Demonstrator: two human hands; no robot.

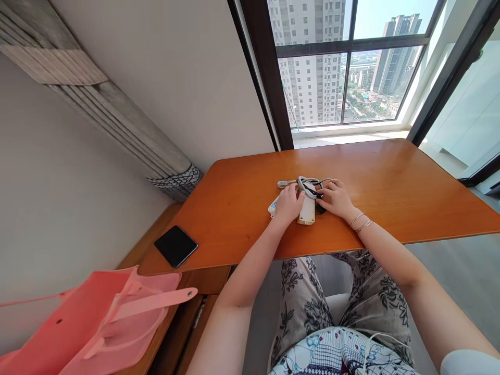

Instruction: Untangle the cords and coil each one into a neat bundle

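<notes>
A white power strip (307, 211) lies on the orange wooden table (390, 182) with its grey cord (307, 184) coiled on top. My left hand (288, 203) rests on the strip's left side, fingers curled over it. My right hand (336, 199) grips the coiled cord and a black piece at the strip's right side, fingers pinched together. A small white and blue item (273, 207) peeks out under my left hand. The cord's plug end (282, 183) sticks out to the left.
A black phone (175, 246) lies on a lower wooden shelf at the left. A pink bag (97, 323) sits at the bottom left. A folded curtain (117, 114) hangs along the wall. A large window (344, 67) is behind the table.
</notes>
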